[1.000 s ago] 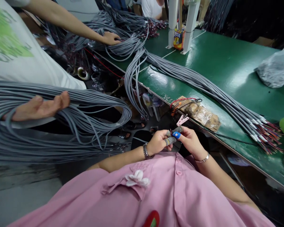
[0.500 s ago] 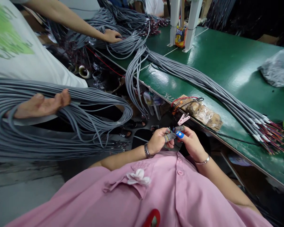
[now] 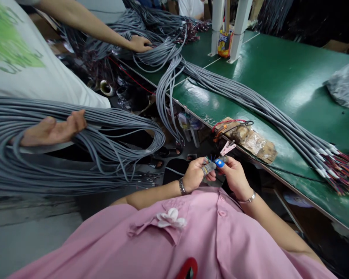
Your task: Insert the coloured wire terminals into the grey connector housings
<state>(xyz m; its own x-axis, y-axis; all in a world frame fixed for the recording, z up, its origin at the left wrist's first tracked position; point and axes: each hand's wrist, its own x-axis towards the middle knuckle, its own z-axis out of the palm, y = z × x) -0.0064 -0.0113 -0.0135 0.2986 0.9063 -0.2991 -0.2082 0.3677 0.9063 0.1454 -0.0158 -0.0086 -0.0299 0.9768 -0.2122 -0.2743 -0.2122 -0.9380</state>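
Observation:
Thin coloured wires [image 3: 209, 158] stick up between my fingertips, in front of my body and just below the table edge. My left hand [image 3: 196, 174], with a grey covering on the thumb, pinches them. My right hand [image 3: 235, 176] meets it, closed, with blue wrapped round its thumb and a grey covering on a finger. What lies between the right fingertips is too small to tell. A pink clip [image 3: 227, 148] is just above my right hand, by a taped wooden block [image 3: 250, 141] on the green table [image 3: 279, 77].
At left a person's hand [image 3: 54, 130] carries a big coil of grey cables [image 3: 119, 120]; their other hand [image 3: 139, 43] rests on more cables. A cable bundle [image 3: 235, 91] crosses the table. White posts [image 3: 237, 31] and a plastic bag [image 3: 346, 85] stand beyond.
My fingertips have shifted slightly against each other, and the wires show a bit more. The whole view has moved a little; the person's hands look nearly the same.

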